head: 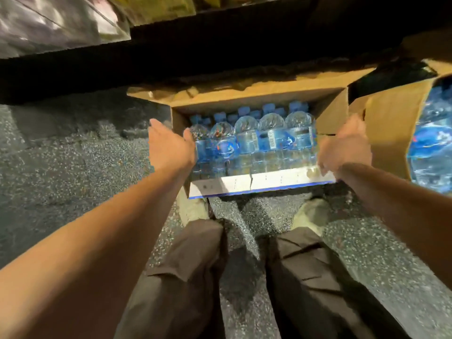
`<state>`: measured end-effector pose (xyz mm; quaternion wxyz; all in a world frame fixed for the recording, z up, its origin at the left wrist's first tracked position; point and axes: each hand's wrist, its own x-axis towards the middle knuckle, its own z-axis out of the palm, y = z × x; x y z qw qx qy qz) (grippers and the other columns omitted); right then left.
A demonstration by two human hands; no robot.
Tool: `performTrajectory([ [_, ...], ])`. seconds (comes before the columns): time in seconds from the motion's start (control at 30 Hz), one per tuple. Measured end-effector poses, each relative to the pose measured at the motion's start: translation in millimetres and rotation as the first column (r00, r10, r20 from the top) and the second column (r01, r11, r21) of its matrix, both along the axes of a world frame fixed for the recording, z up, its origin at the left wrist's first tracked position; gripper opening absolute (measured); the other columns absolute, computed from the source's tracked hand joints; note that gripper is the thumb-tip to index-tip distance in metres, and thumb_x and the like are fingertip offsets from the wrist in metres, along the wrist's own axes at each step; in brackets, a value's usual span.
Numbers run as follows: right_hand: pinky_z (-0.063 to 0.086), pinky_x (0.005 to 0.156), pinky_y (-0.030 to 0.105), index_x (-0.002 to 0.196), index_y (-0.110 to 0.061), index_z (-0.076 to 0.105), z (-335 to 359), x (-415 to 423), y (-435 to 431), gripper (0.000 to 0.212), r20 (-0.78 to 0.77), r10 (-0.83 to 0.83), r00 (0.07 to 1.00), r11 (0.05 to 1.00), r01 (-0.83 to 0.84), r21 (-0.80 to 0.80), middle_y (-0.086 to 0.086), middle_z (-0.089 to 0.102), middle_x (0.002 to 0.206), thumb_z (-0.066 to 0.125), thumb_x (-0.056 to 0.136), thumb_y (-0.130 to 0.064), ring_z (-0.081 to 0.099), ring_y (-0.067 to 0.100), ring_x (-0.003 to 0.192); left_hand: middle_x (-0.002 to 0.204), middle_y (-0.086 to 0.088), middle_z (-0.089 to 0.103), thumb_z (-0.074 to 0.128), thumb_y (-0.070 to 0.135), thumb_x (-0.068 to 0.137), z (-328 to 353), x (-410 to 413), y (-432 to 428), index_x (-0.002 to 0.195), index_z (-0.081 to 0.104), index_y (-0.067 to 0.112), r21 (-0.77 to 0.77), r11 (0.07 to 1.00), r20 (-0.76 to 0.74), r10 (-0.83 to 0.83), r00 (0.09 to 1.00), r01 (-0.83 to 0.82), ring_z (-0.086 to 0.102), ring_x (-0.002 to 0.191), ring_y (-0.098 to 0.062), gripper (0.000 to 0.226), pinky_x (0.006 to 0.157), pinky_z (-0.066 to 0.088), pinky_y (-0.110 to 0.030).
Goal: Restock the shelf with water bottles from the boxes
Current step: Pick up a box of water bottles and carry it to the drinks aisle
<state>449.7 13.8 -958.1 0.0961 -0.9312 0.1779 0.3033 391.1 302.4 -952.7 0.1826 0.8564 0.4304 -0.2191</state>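
The left hand (pixel 171 149) reaches forward at the left end of the open cardboard box (pixel 332 111). Its fingers are straight and spread, the palm faces right towards the load, and it holds nothing; its thumb is just beside the leftmost bottle. Between the two hands, the water bottles (pixel 247 140) stand upright in the box in tight rows. They are clear, with blue caps and blue labels, and fill the box from wall to wall. Along the near side of the box a white flap (pixel 269 182) with a blue edge is folded outwards and down. The right hand (pixel 343 149) is at the right end of that flap, at the box's near right corner. Its fingers point downwards and are blurred, so I cannot tell whether they grip the cardboard or only touch it. Further right, just beside the first box, is a second cardboard box (pixel 391 133), tipped with its opening towards the right edge of view, where more blue-labelled bottles (pixel 433 143) show. Both boxes sit on a speckled grey floor (pixel 73 155), close under the dark front edge of a shelf (pixel 195 52) that runs across the top. Plastic-wrapped goods (pixel 49 23) lie above it at the upper left. Below the box, the person's dark trousers (pixel 183 277) and pale shoes (pixel 310 214) are planted on the floor.
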Motion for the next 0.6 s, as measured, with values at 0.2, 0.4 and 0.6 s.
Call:
performTrajectory([
  [0.2, 0.038, 0.097, 0.044, 0.132, 0.000, 0.031, -28.3, 8.4, -7.6, 0.043, 0.077, -0.092, 0.993, 0.996, 0.092, 0.005, 0.025, 0.048, 0.131, 0.039, 0.100, -0.028, 0.051, 0.043, 0.117, 0.131, -0.022, 0.053, 0.030, 0.036, 0.103, -34.4, -2.2, -3.2, 0.141, 0.028, 0.007, -0.088, 0.987, -0.046, 0.128, 0.991, -0.131, 0.052, 0.117, -0.040, 0.048, 0.094, 0.039, -0.042],
  [0.4, 0.043, 0.089, 0.047, 0.119, -0.006, 0.041, -35.5, 14.0, -18.5, 0.030, 0.151, -0.112, 0.982, 0.993, 0.116, -0.019, 0.023, 0.058, 0.116, 0.031, 0.103, -0.029, 0.056, 0.041, 0.107, 0.106, -0.023, 0.060, 0.030, 0.023, 0.102, -42.1, -11.2, 0.0, 0.106, 0.048, 0.005, 0.025, 0.995, -0.003, 0.099, 0.995, -0.099, 0.055, 0.094, -0.035, 0.025, 0.074, 0.036, -0.035],
  [0.6, 0.042, 0.091, 0.045, 0.119, -0.002, 0.051, -41.5, 9.4, -16.2, 0.044, 0.115, -0.094, 0.989, 0.993, 0.102, -0.063, 0.024, 0.057, 0.118, 0.027, 0.104, -0.036, 0.055, 0.040, 0.110, 0.109, -0.026, 0.061, 0.033, 0.023, 0.099, -45.9, -10.8, 6.4, 0.106, 0.055, 0.000, 0.021, 0.999, -0.043, 0.029, 0.999, -0.028, 0.056, 0.100, -0.039, 0.032, 0.083, 0.042, -0.038],
])
